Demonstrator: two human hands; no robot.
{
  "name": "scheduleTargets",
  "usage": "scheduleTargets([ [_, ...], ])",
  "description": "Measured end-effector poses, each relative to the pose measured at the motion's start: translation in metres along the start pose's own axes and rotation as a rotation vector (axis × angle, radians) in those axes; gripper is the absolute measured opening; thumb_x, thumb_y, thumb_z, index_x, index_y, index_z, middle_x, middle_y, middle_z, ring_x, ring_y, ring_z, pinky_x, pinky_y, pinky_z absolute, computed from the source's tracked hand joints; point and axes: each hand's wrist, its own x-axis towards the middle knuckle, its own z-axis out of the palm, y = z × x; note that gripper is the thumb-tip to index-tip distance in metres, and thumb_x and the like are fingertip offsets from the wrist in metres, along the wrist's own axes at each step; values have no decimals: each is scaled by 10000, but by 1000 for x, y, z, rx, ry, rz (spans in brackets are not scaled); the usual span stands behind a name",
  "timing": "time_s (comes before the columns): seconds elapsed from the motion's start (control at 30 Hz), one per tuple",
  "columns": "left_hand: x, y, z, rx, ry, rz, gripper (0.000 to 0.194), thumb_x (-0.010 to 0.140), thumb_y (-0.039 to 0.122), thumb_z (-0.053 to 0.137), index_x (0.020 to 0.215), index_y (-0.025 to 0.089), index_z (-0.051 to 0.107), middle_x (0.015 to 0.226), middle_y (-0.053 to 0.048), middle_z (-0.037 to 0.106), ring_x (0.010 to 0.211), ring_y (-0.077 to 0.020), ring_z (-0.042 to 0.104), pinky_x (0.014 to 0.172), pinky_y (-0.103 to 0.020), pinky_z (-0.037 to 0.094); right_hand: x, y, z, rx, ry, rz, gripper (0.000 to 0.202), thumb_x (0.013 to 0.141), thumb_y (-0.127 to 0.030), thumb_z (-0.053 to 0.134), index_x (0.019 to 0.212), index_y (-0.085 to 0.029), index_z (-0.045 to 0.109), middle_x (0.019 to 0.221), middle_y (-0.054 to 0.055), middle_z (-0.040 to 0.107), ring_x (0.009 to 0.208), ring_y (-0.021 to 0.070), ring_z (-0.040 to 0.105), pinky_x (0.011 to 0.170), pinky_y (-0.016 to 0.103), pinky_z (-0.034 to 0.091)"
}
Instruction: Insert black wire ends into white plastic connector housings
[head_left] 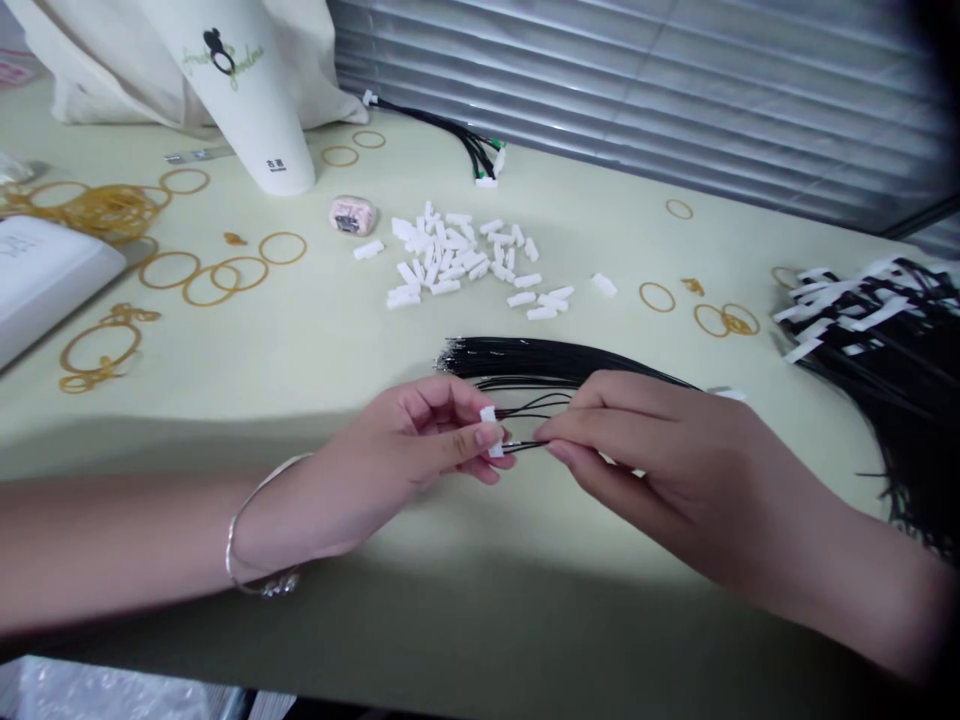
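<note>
Between the thumb and fingers of my left hand [420,435] is a small white connector housing [489,430], held upright above the table. Several thin black wires [529,408] run out of its right side. My right hand [660,460] pinches a black wire [525,446] close to the housing, thumb against forefinger. Just behind both hands lies a bundle of black wires [555,355], its bare metal-tipped ends pointing left. Beyond the bundle, a loose pile of white connector housings [450,250] is spread on the table.
Wires with white connectors [862,320] are heaped at the right. A white tumbler [262,110], a cloth bag [97,70] and a finished-looking wire harness [442,125] stand or lie at the back. Rubber bands [171,270] and a white box [52,280] are at the left.
</note>
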Motion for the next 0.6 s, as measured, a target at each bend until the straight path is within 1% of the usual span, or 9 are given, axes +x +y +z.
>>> scheduleTargets([
  [0.17,1,-1,-1,-7,-13,1,117,770,165,664,820,129,565,694,18,634,681,-75,630,660,-167,511,1,0,3,-38,4,-76,194,872,-165,473,808,-145,656,748,18,567,607,70,502,485,203,336],
  [0.3,2,-1,-1,8,-20,-16,109,777,169,659,824,133,567,710,13,643,690,-73,635,657,-161,507,0,1,7,-49,1,-135,196,865,-122,454,835,-135,647,777,42,602,647,101,528,529,229,356],
  [0.4,1,0,0,16,-12,-34,116,772,172,664,825,134,568,715,12,647,692,-74,637,651,-159,509,0,2,10,-69,16,-118,185,863,-137,462,819,-145,641,757,36,599,663,109,528,550,239,351],
  [0.6,0,1,2,33,0,-35,115,762,169,671,811,133,573,682,28,638,653,-69,630,642,-166,510,0,-1,12,-36,8,-62,220,847,-184,485,656,-150,589,639,5,519,593,103,476,540,254,328],
])
